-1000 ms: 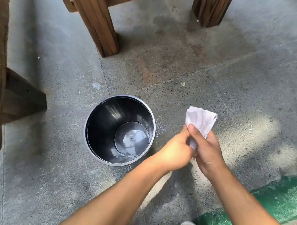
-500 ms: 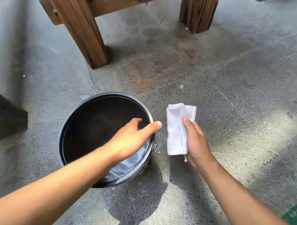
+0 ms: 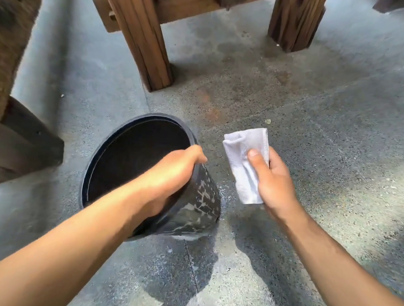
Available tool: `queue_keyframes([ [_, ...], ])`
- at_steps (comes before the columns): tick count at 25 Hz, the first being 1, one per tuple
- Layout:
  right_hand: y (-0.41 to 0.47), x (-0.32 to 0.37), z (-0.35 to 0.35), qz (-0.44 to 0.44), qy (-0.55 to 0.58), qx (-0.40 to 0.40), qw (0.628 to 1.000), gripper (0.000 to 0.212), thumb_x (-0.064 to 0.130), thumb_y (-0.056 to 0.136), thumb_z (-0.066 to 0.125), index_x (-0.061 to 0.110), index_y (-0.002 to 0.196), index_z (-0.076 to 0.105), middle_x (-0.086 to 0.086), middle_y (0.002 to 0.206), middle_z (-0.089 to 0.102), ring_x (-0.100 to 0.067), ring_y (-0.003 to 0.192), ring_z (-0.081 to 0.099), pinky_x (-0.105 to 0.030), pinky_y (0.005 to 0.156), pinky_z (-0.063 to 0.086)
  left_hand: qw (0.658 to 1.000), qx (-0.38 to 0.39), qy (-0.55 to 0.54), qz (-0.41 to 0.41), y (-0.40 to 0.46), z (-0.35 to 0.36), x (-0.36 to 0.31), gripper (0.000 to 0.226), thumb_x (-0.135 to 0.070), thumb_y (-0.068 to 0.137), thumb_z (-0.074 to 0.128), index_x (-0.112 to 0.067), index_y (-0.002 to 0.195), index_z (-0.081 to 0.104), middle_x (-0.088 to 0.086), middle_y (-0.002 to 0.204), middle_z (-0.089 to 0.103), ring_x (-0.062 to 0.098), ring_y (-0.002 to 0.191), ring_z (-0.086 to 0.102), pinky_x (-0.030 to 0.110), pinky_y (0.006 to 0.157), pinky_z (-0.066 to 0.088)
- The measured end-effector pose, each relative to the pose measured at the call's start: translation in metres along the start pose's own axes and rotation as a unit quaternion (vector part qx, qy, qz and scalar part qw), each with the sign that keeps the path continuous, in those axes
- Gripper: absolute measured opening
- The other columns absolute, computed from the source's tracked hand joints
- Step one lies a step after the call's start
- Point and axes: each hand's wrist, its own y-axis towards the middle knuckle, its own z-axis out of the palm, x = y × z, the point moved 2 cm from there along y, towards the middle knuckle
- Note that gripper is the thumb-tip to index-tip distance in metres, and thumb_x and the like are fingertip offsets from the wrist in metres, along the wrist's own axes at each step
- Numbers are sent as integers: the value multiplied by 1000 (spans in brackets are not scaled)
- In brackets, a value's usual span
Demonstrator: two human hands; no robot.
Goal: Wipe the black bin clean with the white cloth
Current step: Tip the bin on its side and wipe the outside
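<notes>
**Person tilting a black bin while holding a white cloth**

The black bin point(image 3: 135, 173) sat on the concrete floor point(image 3: 313, 134) at the centre left of the frame, tipped so that its dark open mouth faced up and towards the upper left. The left hand point(image 3: 172, 172) had closed its grip over the right-hand part of the rim, fingers hooked inside and thumb along the outside wall. That outer wall, facing the lower right, was glossy and streaked with pale marks. The right hand point(image 3: 271, 179), just right of the bin and apart from it, had its grip pinched shut on the folded white cloth point(image 3: 244, 161), thumb pressed on top and the cloth's upper end standing free above the fingers. Wooden legs point(image 3: 145, 39) stood across the top of the frame.

The bin appeared to be light, stiff plastic, easy to tip one-handed by the rim; its shiny wall would likely be slippery, so the rim looked the surest hold. The cloth was soft and limp and would need bunching against the palm to press firmly.
</notes>
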Motion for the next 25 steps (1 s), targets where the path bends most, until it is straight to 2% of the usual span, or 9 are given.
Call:
queue_keyframes([
  [1,2,5,2,-23,-21,9,999,11,34,101,62,37,109,70,7,98,78,-14,92,74,-36,79,59,1000,-6,-26,-15,-1,-18,1,24,-23,63,63,-8,82,62,5,69,52,16,61,47,33,80,47],
  [3,3,15,11,-72,-70,32,994,16,33,100,65,32,114,71,9,100,76,-5,92,71,-25,80,55,994,-34,-94,-39,-14,-45,0,24,-28,66,58,-6,60,67,15,58,62,26,50,56,37,69,57],
  [5,0,27,24,-120,-115,63,984,21,27,99,67,27,120,71,12,107,73,8,93,65,-8,78,45,973,-47,-222,-50,-24,-62,14,33,-33,77,52,-13,63,74,12,62,73,27,50,65,31,58,55],
  [7,-5,41,36,-177,-142,96,969,25,19,97,69,31,120,71,13,113,70,11,100,62,-3,84,39,948,-17,-315,-49,-28,-69,33,33,-30,74,49,-10,74,76,14,69,74,29,55,66,30,59,54],
  [11,-12,51,54,-309,-220,172,909,35,4,94,71,25,122,74,5,118,70,-8,113,65,-24,99,48,922,25,-382,-60,-17,-59,62,40,-23,65,42,-3,72,75,18,72,73,31,59,67,32,65,54],
  [17,-30,41,77,-414,-330,251,810,40,13,91,60,18,129,71,4,129,68,-22,116,59,-40,101,46,904,51,-421,-54,-7,-34,80,38,-17,63,37,-2,70,71,16,65,67,29,53,62,27,59,52],
  [20,-33,32,79,-413,-372,262,789,48,16,86,56,22,132,69,9,137,66,-25,113,58,-48,96,49,907,50,-417,-38,-4,-28,77,46,-34,77,48,-3,106,66,23,89,67,33,71,63,33,68,54],
  [22,-39,26,79,-410,-396,257,781,51,21,85,56,24,134,67,8,140,63,-27,112,56,-50,95,50,925,44,-375,-38,-1,-26,77,56,-54,91,48,-8,108,75,22,94,75,32,76,71,36,74,57],
  [25,-49,22,75,-401,-413,248,779,50,23,85,60,24,135,66,4,141,61,-28,112,54,-47,94,51,956,24,-287,-58,-3,-24,75,67,-69,84,50,-13,103,81,21,102,79,33,85,76,43,81,58],
])
